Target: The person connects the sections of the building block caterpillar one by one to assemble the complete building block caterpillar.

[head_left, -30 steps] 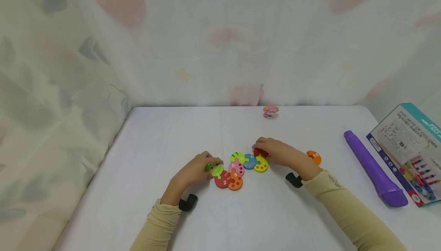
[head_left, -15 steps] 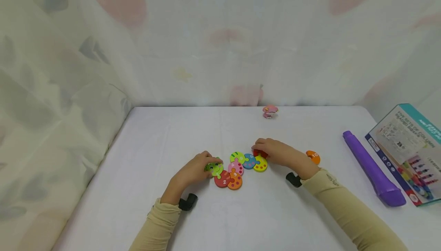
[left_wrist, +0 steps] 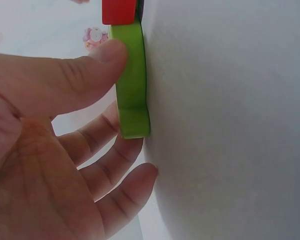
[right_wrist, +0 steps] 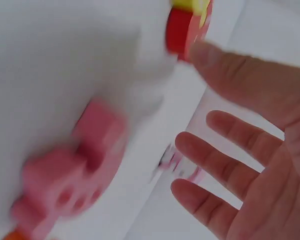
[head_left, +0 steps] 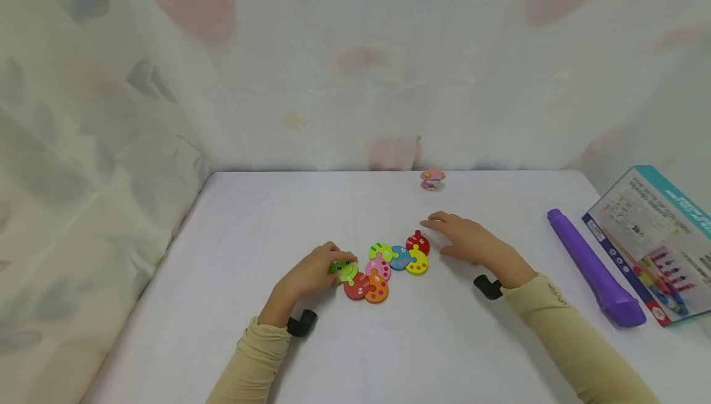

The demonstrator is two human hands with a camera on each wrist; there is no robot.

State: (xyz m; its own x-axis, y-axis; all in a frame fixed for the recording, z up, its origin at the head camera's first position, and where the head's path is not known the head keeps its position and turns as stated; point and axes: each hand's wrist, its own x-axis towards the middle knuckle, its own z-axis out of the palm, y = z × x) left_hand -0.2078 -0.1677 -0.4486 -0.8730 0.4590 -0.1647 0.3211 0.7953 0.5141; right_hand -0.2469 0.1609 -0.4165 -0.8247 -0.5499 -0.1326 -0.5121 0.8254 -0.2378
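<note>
A row of round, numbered wooden puzzle pieces forms a caterpillar in the head view. My left hand point(head_left: 311, 274) holds its green smiling head piece point(head_left: 344, 269), the thumb on the green edge point(left_wrist: 131, 75) in the left wrist view. From the head run a red piece point(head_left: 357, 287), an orange one point(head_left: 377, 290), a pink one point(head_left: 378, 267) and several more, ending in a red 8 piece point(head_left: 418, 244). Right of that end my right hand point(head_left: 463, 240) hovers with fingers spread, holding nothing. A loose dotted pink piece point(right_wrist: 90, 170) lies beneath it in the right wrist view, hidden in the head view.
An orange piece point(right_wrist: 14, 235) shows at the right wrist view's lower edge. A small pink figurine point(head_left: 432, 179) stands at the table's back edge. On the right lie a purple toy microphone point(head_left: 597, 271) and a printed box point(head_left: 647, 237).
My right hand has left the red 8 piece and moved right with its fingers spreading, uncovering that piece. The orange 10 piece is now hidden behind my right arm. My left hand keeps its grip.
</note>
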